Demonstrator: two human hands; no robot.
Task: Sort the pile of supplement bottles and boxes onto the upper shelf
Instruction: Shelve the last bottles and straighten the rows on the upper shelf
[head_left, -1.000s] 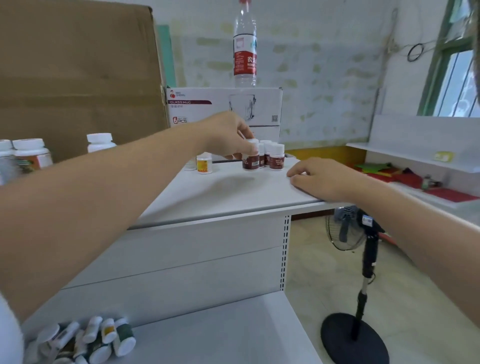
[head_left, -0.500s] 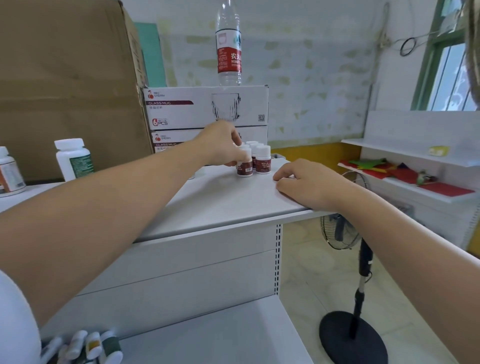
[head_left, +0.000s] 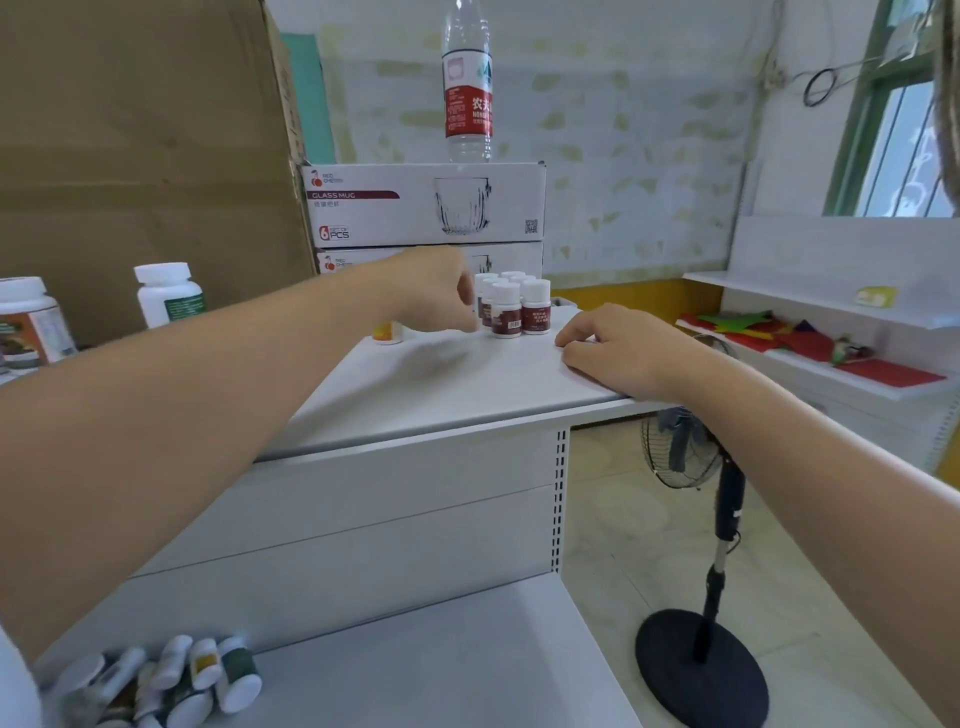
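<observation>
Several small white-capped bottles with dark red labels (head_left: 514, 306) stand grouped at the back of the upper shelf (head_left: 447, 395). My left hand (head_left: 436, 291) hovers just left of the group, fingers loosely curled, holding nothing. A small yellow-labelled bottle (head_left: 387, 332) stands partly hidden behind that hand. My right hand (head_left: 618, 348) rests palm down on the shelf's right front corner. A pile of small bottles (head_left: 171, 680) lies on the lower shelf (head_left: 441, 660) at the bottom left.
Two stacked glass-mug boxes (head_left: 426, 208) with a water bottle (head_left: 467, 88) on top stand behind the group. A big cardboard box (head_left: 140, 156) and larger white bottles (head_left: 166, 293) are at the left. A standing fan (head_left: 701, 519) is on the floor right.
My left hand has let go of the front red-labelled bottle and drawn back to the left. The bottle now stands in the group. The right hand has not moved.
</observation>
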